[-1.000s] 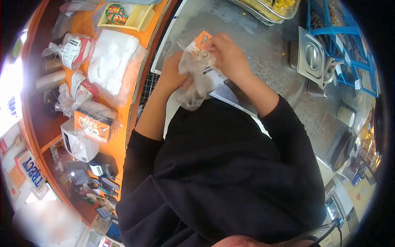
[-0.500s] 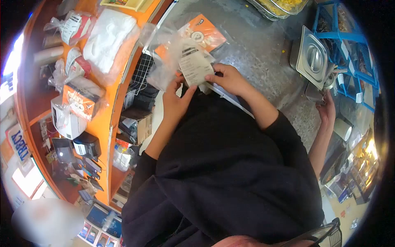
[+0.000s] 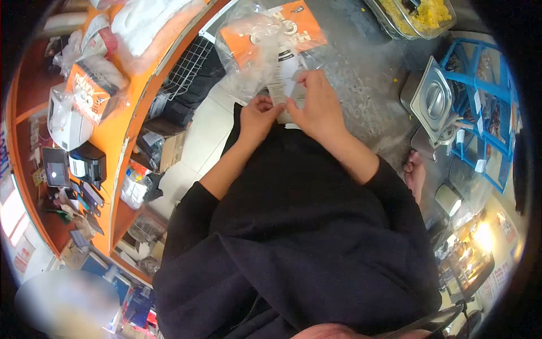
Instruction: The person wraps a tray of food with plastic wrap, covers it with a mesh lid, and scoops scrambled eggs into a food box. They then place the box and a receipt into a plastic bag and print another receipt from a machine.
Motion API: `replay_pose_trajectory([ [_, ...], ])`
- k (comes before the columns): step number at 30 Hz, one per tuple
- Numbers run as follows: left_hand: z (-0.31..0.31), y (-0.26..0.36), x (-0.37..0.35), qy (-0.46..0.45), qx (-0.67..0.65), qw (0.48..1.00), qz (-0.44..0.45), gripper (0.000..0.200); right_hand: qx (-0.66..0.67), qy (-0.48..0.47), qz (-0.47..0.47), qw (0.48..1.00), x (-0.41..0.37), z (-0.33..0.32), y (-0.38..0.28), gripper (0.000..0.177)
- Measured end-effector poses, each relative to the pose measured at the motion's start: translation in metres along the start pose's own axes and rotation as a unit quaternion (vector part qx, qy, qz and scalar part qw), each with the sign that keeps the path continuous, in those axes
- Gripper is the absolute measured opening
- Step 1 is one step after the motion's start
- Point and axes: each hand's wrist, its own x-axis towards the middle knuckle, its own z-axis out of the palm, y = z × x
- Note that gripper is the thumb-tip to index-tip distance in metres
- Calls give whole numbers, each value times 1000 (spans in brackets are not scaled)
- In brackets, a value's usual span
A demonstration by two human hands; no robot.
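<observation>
A printed paper receipt (image 3: 287,76) is pinched at its lower edge between my two hands. My left hand (image 3: 261,116) closes on its lower left corner, with thumb and fingers together. On the lower right side, my right hand (image 3: 319,104) grips the paper between thumb and bent fingers. Just beyond the receipt lies an orange box (image 3: 307,25) inside a clear plastic bag (image 3: 243,65), on the grey metal counter (image 3: 361,85). The receipt overlaps the front of the bag.
Another person's hand (image 3: 415,172) is at the right, near a metal container with a lid (image 3: 432,99). Blue baskets (image 3: 480,85) stand behind it. A tray of yellow food (image 3: 435,20) is at the top. An orange counter (image 3: 107,141) with another boxed bag runs along the left.
The view has shifted. The receipt is now narrower and seems folded or turned, with my right hand higher over it. The other person's hand has moved down, away from the metal container.
</observation>
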Motion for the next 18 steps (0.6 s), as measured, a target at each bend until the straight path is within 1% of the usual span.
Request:
replay_pose_trajectory([
  [1,4,-3,1,2,10,1000,13,26,-38,14,-34,999,-2,7,-2,47],
  [3,13,-1,1,8,29,999,39,28,-95,-3,2,996,0,18,0,53],
  [4,15,4,-1,16,66,997,23,31,-123,-12,20,992,1,23,2,56],
  [6,17,17,-2,28,139,990,-9,35,-114,-5,55,992,9,32,11,56],
  [7,17,15,0,21,136,990,2,36,-109,-1,74,991,15,35,14,57],
  [9,16,17,3,7,133,991,22,38,-106,25,79,991,25,37,19,56],
  [12,15,30,5,33,180,983,22,38,-105,47,91,989,36,42,21,60],
  [13,15,23,9,36,163,986,20,39,-106,52,96,988,39,44,21,62],
  [15,14,9,18,41,129,991,17,41,-98,76,90,988,40,48,23,57],
  [18,12,11,20,40,198,979,15,42,-105,86,84,987,49,49,27,52],
])
